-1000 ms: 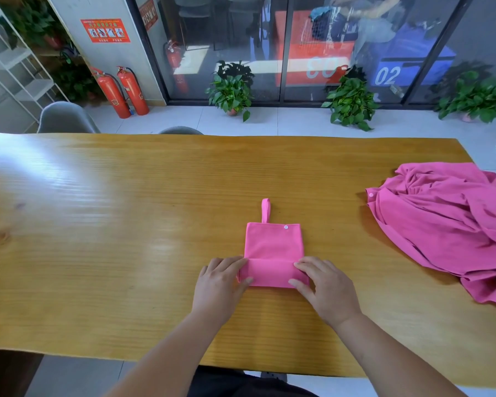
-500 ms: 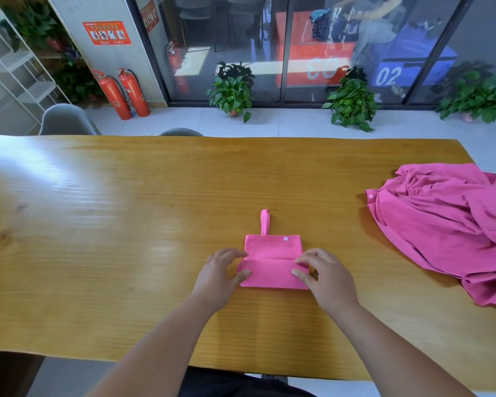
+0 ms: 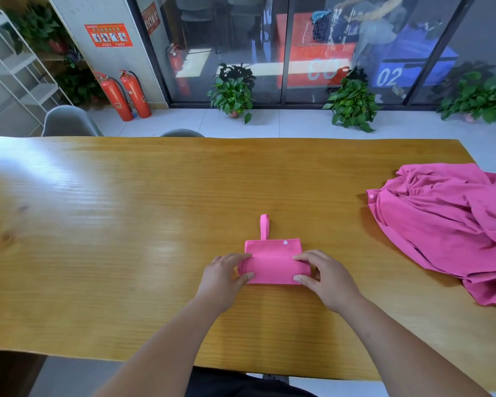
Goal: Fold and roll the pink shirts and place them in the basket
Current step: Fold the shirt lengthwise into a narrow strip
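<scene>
A small folded pink shirt [image 3: 272,263] lies near the middle of the wooden table [image 3: 126,224], rolled up from its near edge. A white snap and a thin pink strap show at its far end. My left hand [image 3: 224,277] grips the roll's left end, thumb in front and fingers on top. My right hand [image 3: 324,277] grips the right end the same way. A second pink shirt [image 3: 453,224] lies crumpled and unfolded at the table's right edge. No basket is in view.
Two grey chairs [image 3: 66,121] stand behind the table's far left side. A white shelf rack, two red fire extinguishers [image 3: 123,96] and several potted plants [image 3: 232,96] stand on the floor beyond, in front of glass doors.
Both hands have rolled the folded shirt further away from me. The flat part beyond the roll is shorter than a second ago.
</scene>
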`<state>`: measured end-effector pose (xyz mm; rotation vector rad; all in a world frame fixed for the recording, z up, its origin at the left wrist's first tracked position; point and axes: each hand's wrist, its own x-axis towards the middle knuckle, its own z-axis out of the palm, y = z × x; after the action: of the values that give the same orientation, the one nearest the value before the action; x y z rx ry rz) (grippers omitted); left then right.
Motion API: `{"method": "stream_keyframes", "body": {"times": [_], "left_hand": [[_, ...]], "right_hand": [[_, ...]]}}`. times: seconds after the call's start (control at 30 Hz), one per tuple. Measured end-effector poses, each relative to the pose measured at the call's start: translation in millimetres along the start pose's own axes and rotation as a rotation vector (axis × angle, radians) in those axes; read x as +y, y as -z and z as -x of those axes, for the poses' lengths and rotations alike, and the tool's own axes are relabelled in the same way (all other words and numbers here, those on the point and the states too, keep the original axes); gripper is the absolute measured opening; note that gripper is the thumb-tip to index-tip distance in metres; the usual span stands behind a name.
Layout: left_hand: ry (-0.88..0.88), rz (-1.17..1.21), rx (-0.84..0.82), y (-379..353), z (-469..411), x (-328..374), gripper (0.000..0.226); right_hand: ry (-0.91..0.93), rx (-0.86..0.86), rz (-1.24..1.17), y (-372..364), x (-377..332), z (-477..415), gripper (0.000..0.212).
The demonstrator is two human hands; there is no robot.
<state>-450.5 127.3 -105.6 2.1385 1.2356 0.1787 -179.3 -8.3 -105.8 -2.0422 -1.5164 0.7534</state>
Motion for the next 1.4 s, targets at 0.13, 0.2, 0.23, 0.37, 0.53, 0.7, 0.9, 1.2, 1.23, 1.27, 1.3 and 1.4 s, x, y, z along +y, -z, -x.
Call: {"method": "stream_keyframes", "body": {"times": [0.13,0.2,0.23,0.37,0.53,0.7,0.9,1.2,1.23,1.27,1.3,1.4], "left_hand": [[0.154,0.216,-0.167,14,-12,-10,0.050],[0.205,0.267,-0.136,11,-14,-10,0.046],[0.226,0.266,-0.093,9,-14,-6,0.045],[0.265,0.185,0.091,-2,-12,6,0.044],[0.295,0.077,0.176,-10,-4,13,0.040],[0.486,0.242,0.196,-5,-5,20,0.069],[0.526,0.393,0.090,-8,-4,21,0.083],[0.456,0.390,-0.055,-5,-16,45,0.049],[0.464,0.369,-0.060,-2,-18,45,0.049],[0.471,0.323,-0.067,1,-19,43,0.049],[0.465,0.265,-0.075,4,-21,40,0.050],[0.412,0.128,-0.118,12,-23,33,0.063]], "right_hand": [[-0.086,-0.110,-0.119,7,2,-6,0.035],[-0.106,-0.077,-0.125,4,0,-7,0.035],[-0.098,-0.020,-0.089,2,-2,-7,0.034],[0.156,0.325,0.302,-16,-15,0,0.014],[0.270,0.330,0.524,-31,-14,14,0.035],[0.071,0.174,0.546,-14,-30,-3,0.044],[-0.128,-0.007,0.396,-6,-50,-23,0.053],[-0.178,-0.008,0.222,-35,-86,-3,0.066],[-0.174,-0.033,0.167,-39,-88,1,0.066],[-0.169,-0.066,0.101,-42,-89,4,0.064],[-0.160,-0.104,0.026,-44,-89,7,0.061],[-0.141,-0.143,-0.043,-44,-81,11,0.046]]}}
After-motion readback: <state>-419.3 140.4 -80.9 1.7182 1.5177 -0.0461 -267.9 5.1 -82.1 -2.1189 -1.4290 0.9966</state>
